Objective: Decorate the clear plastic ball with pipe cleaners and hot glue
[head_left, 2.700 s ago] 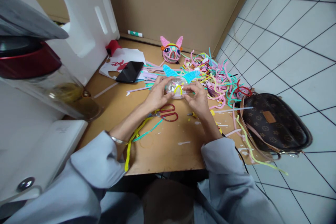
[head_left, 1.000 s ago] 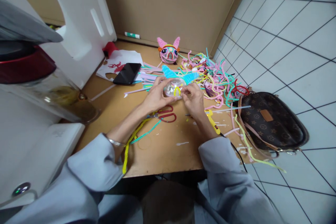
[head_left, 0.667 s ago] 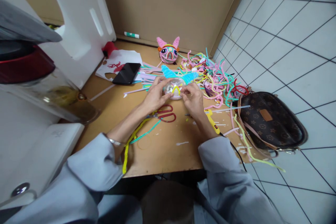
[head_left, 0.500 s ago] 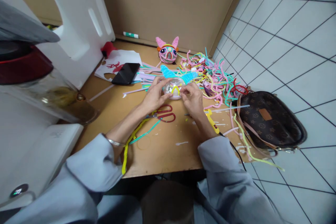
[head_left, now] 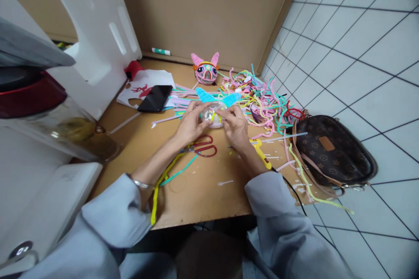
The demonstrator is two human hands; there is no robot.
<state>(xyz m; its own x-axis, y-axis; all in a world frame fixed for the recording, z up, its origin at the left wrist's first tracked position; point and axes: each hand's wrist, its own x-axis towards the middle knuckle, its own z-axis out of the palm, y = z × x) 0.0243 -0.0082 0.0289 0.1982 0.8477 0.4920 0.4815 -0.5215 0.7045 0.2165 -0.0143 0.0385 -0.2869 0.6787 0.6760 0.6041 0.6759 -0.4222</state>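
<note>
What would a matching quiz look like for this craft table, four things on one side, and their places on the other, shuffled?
Things:
1. black phone
2. red scissors
3. brown handbag
4. pink-eared craft head

Places:
A. at the table's right edge, by the tiled floor
B. on the white paper, left of the hands
C. far side of the table, near the cardboard wall
D. on the table just below the hands

Pairs: 1-B, 2-D, 3-A, 4-C

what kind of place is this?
Probably an informal craft corner on a low wooden board on a white tiled floor. Clues: heap of coloured pipe cleaners, red-handled scissors, finished pink-eared pipe-cleaner head.
</note>
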